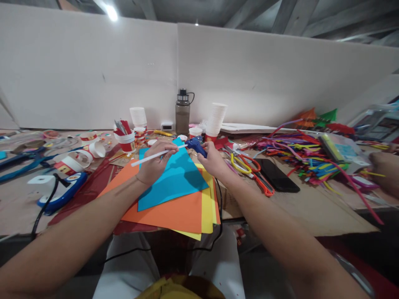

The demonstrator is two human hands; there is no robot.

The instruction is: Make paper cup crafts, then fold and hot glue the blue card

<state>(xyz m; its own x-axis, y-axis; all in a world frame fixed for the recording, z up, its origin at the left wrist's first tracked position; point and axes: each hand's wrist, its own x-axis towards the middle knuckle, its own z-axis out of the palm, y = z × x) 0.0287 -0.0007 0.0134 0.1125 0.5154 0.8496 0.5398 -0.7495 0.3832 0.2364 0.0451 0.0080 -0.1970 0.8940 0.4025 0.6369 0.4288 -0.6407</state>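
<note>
My left hand (156, 166) grips a thin white stick (145, 159) between thumb and fingers, its far end pointing right. My right hand (213, 158) is closed around a blue hot glue gun (195, 145), whose nozzle points left at the stick's far end. Whether the two touch, I cannot tell. Both hands are above a blue paper sheet (174, 187), which lies over orange paper (168, 218) and yellow paper (207, 216). A black cord (220, 203) hangs down off the table edge near the papers.
Scissors (241, 164), an orange cutter (264, 185) and a black phone (277, 176) lie right, before a heap of pipe cleaners (299, 153). Paper cups (216, 118) and a bottle (182, 114) stand behind. Another person's hand (382, 170) is far right; a blue-white device (64, 193) lies left.
</note>
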